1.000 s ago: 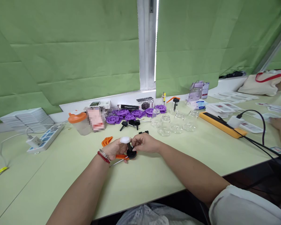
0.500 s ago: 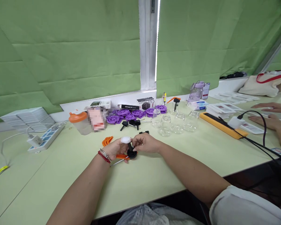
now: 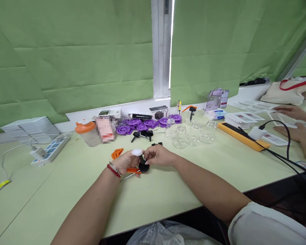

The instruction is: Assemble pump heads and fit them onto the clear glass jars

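Observation:
Near the front middle of the table, my left hand (image 3: 126, 162) is closed round a black crank-grinder top (image 3: 143, 166), a round disc with an upright stem. A white rounded piece (image 3: 137, 152) shows at the stem's upper end, by my left thumb. From under the disc come a thin metal crank rod (image 3: 129, 176) and an orange handle (image 3: 132, 170). My right hand (image 3: 156, 156) pinches at the stem from the right; anything small between its fingertips is hidden. Orange curved handles (image 3: 116, 153) lie just beyond my left hand, and small black parts (image 3: 157, 144) sit behind my right.
Behind are purple discs (image 3: 135, 123), black stemmed parts (image 3: 135, 136), clear glass jars (image 3: 179, 137) and an orange-lidded cup (image 3: 86, 132). Power strips stand left (image 3: 51, 151) and right (image 3: 242, 136), with cables. At far right, a co-worker's hands (image 3: 294, 132) handle clear-and-white sheets.
My hands and the grinder top stay practically still. At far right, the co-worker's hands have lifted a clear sheet or sleeve off the table.

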Demonstrator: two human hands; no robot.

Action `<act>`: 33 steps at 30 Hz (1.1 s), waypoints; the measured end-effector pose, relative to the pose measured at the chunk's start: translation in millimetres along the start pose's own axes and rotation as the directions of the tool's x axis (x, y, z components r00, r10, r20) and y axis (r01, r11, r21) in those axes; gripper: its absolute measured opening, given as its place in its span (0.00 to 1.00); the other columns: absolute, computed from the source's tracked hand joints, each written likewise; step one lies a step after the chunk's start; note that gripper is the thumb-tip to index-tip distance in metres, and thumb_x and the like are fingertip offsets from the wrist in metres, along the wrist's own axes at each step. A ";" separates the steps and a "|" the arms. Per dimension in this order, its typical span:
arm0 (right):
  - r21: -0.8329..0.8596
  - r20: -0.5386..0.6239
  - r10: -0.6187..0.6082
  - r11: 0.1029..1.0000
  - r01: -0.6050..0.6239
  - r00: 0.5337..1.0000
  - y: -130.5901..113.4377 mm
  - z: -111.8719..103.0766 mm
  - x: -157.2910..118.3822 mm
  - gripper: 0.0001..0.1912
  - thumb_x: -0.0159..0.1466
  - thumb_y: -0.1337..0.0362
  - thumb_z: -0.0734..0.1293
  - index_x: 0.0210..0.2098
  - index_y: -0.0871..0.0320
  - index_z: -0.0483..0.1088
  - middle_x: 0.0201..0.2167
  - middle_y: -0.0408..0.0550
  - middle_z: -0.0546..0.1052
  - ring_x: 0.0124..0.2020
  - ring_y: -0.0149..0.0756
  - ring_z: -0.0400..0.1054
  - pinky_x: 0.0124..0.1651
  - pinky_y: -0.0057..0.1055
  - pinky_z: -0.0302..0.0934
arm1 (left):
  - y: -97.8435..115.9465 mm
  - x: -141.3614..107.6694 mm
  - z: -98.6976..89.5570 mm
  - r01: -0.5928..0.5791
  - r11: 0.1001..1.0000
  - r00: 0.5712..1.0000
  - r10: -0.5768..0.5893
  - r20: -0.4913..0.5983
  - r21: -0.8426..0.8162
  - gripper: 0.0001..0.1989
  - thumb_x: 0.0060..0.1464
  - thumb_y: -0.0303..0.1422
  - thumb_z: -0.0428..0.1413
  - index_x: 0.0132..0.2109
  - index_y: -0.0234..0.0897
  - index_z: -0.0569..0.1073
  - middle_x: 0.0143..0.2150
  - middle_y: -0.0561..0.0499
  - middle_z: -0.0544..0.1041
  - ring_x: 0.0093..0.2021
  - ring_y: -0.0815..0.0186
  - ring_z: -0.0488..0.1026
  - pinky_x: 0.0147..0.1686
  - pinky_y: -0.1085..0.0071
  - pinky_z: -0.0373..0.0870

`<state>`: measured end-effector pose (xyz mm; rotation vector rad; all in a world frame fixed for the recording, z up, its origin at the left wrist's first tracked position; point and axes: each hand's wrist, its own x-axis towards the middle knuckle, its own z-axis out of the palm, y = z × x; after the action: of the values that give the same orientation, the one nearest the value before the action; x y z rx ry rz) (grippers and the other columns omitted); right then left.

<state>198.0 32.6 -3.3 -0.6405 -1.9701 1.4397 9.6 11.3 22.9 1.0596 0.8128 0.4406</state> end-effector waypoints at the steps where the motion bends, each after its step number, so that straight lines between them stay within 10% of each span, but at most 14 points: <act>1: -0.001 -0.002 0.001 1.000 -0.001 1.000 -0.3 0.2 -0.1 0.09 0.48 0.68 0.71 0.27 0.63 0.68 0.22 0.40 0.68 0.23 0.25 0.60 0.28 0.24 0.56 | -0.2 0.0 -0.2 0.002 1.000 1.000 -0.002 0.000 0.000 0.24 0.45 0.46 0.54 0.46 0.35 0.69 0.33 0.44 0.75 0.30 0.57 0.73 0.21 0.65 0.71; 33: 0.032 -0.068 -0.004 0.999 0.007 0.998 -1.2 1.0 -0.9 0.12 0.46 0.64 0.73 0.26 0.63 0.69 0.23 0.41 0.70 0.24 0.25 0.61 0.28 0.25 0.57 | 0.9 -1.2 -0.4 -0.002 1.000 1.000 0.002 0.028 0.015 0.25 0.47 0.48 0.52 0.47 0.34 0.68 0.34 0.42 0.75 0.32 0.56 0.73 0.23 0.64 0.70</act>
<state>197.8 31.0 -2.5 -0.6610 -1.8913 1.4243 8.6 11.2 24.0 1.0786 0.7913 0.4209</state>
